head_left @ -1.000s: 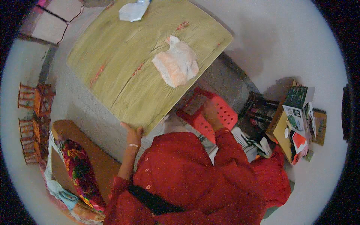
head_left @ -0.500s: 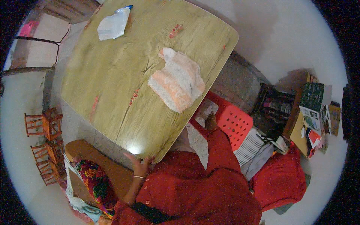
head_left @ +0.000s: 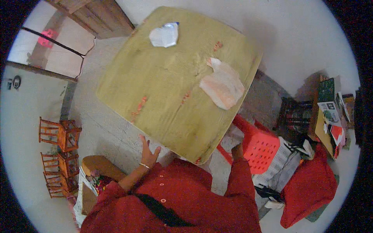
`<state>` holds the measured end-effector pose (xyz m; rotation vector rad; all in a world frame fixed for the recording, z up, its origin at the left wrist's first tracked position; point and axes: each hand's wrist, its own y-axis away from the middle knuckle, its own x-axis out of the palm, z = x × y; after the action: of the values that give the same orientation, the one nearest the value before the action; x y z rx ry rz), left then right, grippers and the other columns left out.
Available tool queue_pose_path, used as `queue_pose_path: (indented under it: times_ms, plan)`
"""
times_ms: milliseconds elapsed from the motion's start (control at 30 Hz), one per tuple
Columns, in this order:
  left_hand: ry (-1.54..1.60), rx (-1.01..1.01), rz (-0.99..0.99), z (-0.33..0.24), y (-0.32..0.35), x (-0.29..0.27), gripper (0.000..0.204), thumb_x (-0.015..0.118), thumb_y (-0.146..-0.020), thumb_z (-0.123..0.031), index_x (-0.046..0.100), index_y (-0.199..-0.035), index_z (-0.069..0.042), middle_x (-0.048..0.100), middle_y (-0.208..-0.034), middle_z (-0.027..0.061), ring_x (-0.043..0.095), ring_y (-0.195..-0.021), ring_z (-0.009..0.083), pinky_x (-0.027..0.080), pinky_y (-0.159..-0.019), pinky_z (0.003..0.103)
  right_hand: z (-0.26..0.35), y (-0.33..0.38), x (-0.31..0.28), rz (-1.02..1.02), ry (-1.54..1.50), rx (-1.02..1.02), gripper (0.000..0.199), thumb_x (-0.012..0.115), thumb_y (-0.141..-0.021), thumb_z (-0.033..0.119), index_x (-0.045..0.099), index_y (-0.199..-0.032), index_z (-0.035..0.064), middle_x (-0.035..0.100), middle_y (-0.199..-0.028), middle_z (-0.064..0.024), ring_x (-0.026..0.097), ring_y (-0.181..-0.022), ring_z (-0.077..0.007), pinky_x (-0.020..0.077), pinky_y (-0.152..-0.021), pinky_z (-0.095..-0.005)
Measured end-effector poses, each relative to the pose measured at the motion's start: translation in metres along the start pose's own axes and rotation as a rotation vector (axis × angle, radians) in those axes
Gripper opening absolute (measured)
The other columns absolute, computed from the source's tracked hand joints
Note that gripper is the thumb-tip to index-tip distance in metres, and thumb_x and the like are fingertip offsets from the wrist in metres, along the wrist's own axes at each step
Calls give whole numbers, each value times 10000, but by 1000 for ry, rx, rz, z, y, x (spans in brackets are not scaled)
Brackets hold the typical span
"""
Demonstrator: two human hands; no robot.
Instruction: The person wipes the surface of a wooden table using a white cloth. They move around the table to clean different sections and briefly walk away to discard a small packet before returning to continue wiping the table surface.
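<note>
My left hand (head_left: 149, 154) is just off the near left edge of the wooden-topped table (head_left: 155, 70), its fingers spread and holding nothing. Low on the right, my right hand (head_left: 237, 150) is beside the red plastic stool (head_left: 261, 149), which has holes in its surface. That hand is dark and blurred, so whether its fingers grip the stool is unclear. On the tabletop, a peach and white cloth (head_left: 223, 85) lies crumpled towards the right edge. A white plastic packet (head_left: 165, 35) with a blue corner rests at the far side.
Small wooden chairs (head_left: 58, 136) stand at the left wall. A brown padded seat (head_left: 101, 167) is near my left arm. To the right are a red cushion (head_left: 311, 184), a white slatted rack (head_left: 274, 165) and a shelf with papers (head_left: 330, 116). A wooden door (head_left: 97, 17) is at the far left.
The view has shifted, so the table appears farther up and to the right. My left hand has come off the table corner, its fingers spread. My right hand stays beside the stool.
</note>
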<state>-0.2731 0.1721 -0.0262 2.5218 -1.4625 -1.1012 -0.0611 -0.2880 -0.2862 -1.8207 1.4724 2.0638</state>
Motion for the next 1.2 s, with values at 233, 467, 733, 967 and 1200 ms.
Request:
queue_pose_path:
  times_ms: [233, 467, 733, 967, 1200]
  plan:
    - [-49, 168, 93, 10, 23, -34, 995, 624, -815, -248, -134, -1375, 71, -47, -1467, 279, 182, -1342, 394, 198, -1091, 370, 90, 65, -17, 123, -70, -22, 185, 545, -788, 259, 608, -724, 97, 565, -652, -55, 546, -739, -240, 259, -907, -476]
    - [-67, 196, 259, 50, 73, -42, 951, 580, -830, -339, -65, -1376, 97, 48, -1448, 316, 146, -1349, 405, 164, -1102, 366, 161, 137, 3, 235, -212, -31, 192, 523, -804, 263, 604, -765, 92, 569, -662, -65, 546, -720, -243, 277, -859, -470]
    - [-385, 377, 873, 145, 136, -54, 782, 553, -843, -376, 149, -1407, -14, 420, -1308, 260, 478, -1150, 395, 377, -968, 416, 241, 232, 29, 351, -312, -38, 207, 499, -823, 267, 599, -812, 87, 575, -673, -75, 546, -698, -246, 297, -804, -464]
    - [-462, 370, 1074, 196, 173, -89, 766, 547, -853, -408, 169, -1417, -55, 508, -1219, 261, 513, -1113, 385, 396, -944, 416, 291, 304, 39, 448, -324, 27, 223, 477, -839, 271, 595, -853, 82, 580, -683, -85, 547, -679, -249, 315, -755, -459]
    - [-507, 288, 968, 261, 135, -191, 787, 532, -857, -439, 153, -1424, -46, 507, -1206, 273, 499, -1120, 393, 419, -909, 424, 366, 305, -15, 477, -345, 130, 243, 455, -855, 276, 590, -895, 77, 584, -693, -94, 547, -660, -252, 332, -707, -453]
